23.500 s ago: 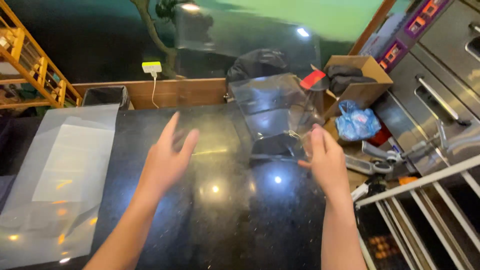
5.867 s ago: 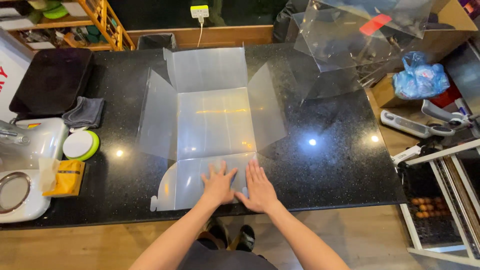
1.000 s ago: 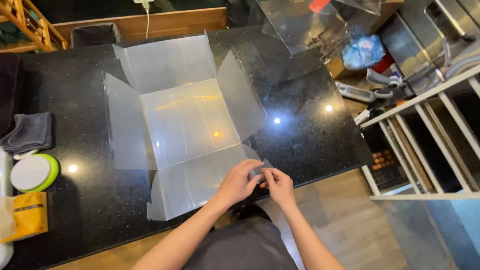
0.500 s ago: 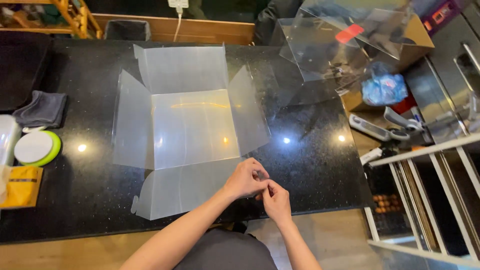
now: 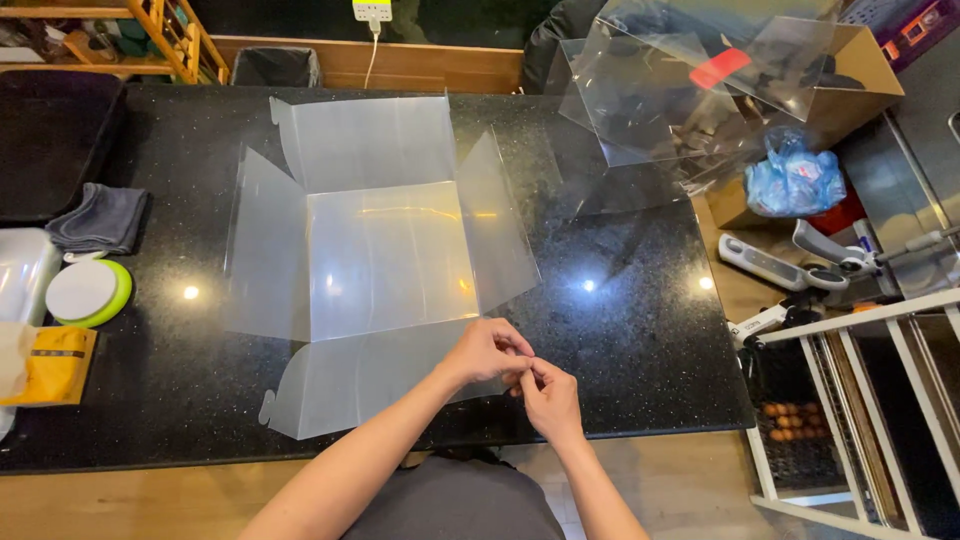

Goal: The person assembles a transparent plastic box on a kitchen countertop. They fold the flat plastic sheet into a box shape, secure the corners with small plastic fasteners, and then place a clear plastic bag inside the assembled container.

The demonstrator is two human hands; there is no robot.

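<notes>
I see the flat, frosted clear plastic sheet, cut and creased as an unfolded box [image 5: 385, 265], lying spread on the black speckled stone surface [image 5: 640, 330]. Its near flap reaches almost to the surface's front edge, its far flap points toward the wooden ledge [image 5: 440, 65], and its two side flaps tilt up a little. There is open room to the right of the sheet, bare stone out to the surface's right edge; on the left the room is tighter.

My left hand [image 5: 487, 352] and right hand [image 5: 548, 398] meet at the near right corner of the sheet, just inside the front edge. Each grip is drawn together, fingertips pinched against those of the other hand right at the flap's corner; I cannot tell what, if anything, sits between the fingers.

To the left lie a folded grey cloth [image 5: 100, 218], a round white lid with a green rim [image 5: 87, 292], and a yellow packet [image 5: 52, 365]. Beyond the right edge, a brown cardboard box [image 5: 850, 85] holds dark items, with folded clear plastic boxes [image 5: 680, 90] stacked over it and a crumpled blue plastic bag [image 5: 795, 180] beside it.
</notes>
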